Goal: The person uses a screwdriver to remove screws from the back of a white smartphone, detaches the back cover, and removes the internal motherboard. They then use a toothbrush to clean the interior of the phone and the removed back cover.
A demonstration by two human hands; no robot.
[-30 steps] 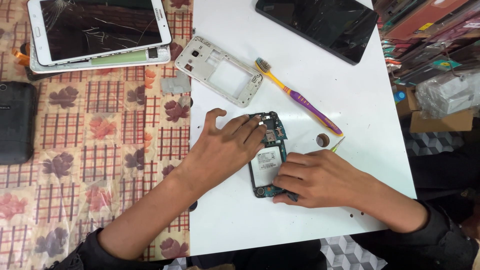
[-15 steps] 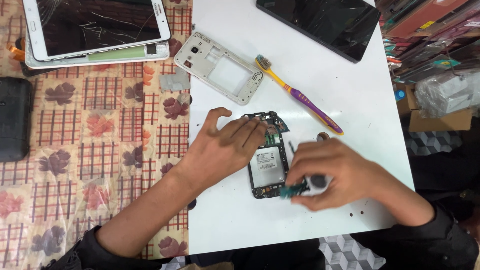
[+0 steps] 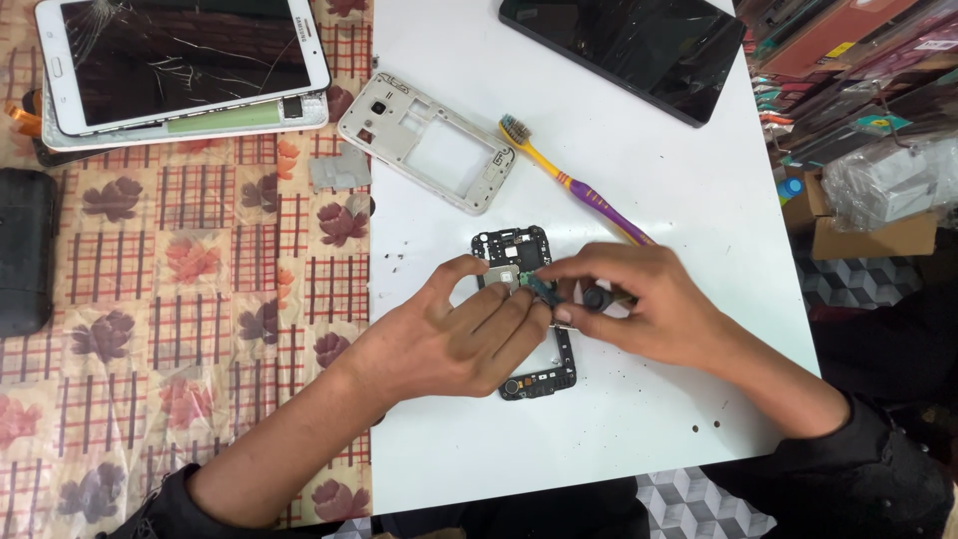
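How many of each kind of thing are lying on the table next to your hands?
Tablets: 2, a cracked white one and a black one
Opened phone: 1
Phone frame: 1
Toothbrush: 1
Black case: 1
Small grey plate: 1
Total: 7

Two bare hands in view, the left hand and the right hand, no rings, no watch, no gloves. Both forearms run uncovered, and dark black fabric sleeves sit bunched up near the elbows.
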